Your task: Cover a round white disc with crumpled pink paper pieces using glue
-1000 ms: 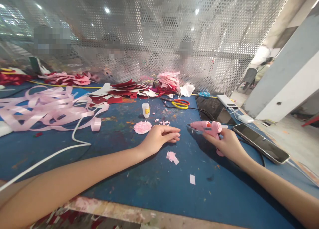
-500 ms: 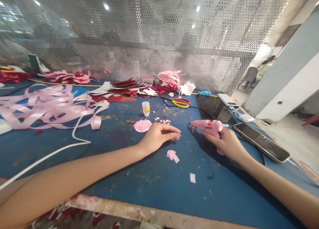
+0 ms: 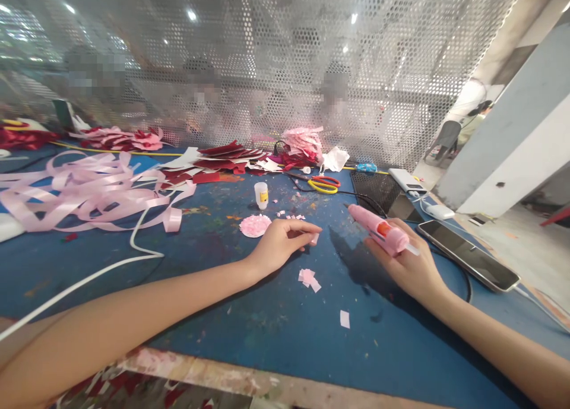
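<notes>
Between thumb and fingers, my left hand (image 3: 282, 246) pinches a small pink piece (image 3: 314, 238). Right of it, my right hand (image 3: 412, 263) is wrapped round a pink glue gun (image 3: 374, 226), raised over the table with its dark nozzle pointing up and left. A round pink rosette (image 3: 255, 225) lies beside my left wrist, with a small white bottle (image 3: 261, 195) standing behind it. In front of my left fingers is a little pile of pink pieces (image 3: 309, 279). One pale square (image 3: 344, 319) lies apart, nearer the front edge.
Loose pink ribbon (image 3: 89, 189) covers the left. Red and white strips (image 3: 227, 159), scissors (image 3: 324, 184) and a black tablet (image 3: 378, 192) lie toward the back. A phone (image 3: 467, 254) is at the right. A perforated metal screen (image 3: 276, 59) stands behind; a person (image 3: 474, 124) is far right.
The glue gun has tilted in my right hand, its nozzle swinging up and slightly right and its rear end coming forward. My left fingertips have shifted slightly, showing more of the pink piece.
</notes>
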Action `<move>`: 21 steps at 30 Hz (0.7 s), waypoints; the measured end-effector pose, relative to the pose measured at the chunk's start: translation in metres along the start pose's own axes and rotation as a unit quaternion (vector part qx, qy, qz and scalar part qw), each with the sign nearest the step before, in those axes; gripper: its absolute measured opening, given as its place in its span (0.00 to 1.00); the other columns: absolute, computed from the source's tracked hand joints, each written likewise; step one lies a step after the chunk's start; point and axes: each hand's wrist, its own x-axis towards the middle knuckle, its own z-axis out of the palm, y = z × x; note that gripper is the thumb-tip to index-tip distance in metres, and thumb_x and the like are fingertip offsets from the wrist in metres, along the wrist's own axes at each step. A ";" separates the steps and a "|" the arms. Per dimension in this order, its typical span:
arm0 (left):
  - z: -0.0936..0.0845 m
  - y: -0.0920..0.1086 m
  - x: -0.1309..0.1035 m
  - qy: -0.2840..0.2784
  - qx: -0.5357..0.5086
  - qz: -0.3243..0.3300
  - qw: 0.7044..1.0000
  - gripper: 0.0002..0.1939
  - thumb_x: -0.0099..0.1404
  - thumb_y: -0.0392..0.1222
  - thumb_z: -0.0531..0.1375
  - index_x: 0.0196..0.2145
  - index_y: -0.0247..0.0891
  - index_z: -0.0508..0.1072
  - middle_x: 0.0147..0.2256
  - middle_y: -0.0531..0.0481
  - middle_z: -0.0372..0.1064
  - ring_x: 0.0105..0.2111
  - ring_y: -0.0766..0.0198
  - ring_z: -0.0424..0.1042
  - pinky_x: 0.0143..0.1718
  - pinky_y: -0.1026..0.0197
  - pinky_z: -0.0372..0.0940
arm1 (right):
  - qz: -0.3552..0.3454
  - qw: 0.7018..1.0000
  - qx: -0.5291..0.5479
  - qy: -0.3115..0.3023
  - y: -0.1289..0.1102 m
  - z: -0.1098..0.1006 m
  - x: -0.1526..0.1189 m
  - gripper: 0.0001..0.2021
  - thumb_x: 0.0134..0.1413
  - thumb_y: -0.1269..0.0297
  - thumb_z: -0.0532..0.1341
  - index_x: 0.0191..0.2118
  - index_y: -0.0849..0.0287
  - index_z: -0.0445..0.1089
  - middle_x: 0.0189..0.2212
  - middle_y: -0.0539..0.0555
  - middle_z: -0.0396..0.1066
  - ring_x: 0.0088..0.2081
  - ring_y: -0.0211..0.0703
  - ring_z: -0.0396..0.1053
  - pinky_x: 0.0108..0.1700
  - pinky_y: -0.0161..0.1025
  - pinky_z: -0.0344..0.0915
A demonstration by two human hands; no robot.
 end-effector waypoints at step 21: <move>0.000 -0.002 0.001 0.034 -0.099 -0.036 0.994 0.17 0.56 0.37 0.62 0.41 0.38 0.60 0.30 0.52 0.72 0.30 0.65 0.73 0.30 0.65 0.65 | -0.213 0.976 -0.003 -0.053 -0.004 0.000 -0.006 0.02 0.55 0.67 0.56 0.33 0.58 0.65 0.24 0.51 0.62 0.28 0.41 0.56 0.31 0.39 0.54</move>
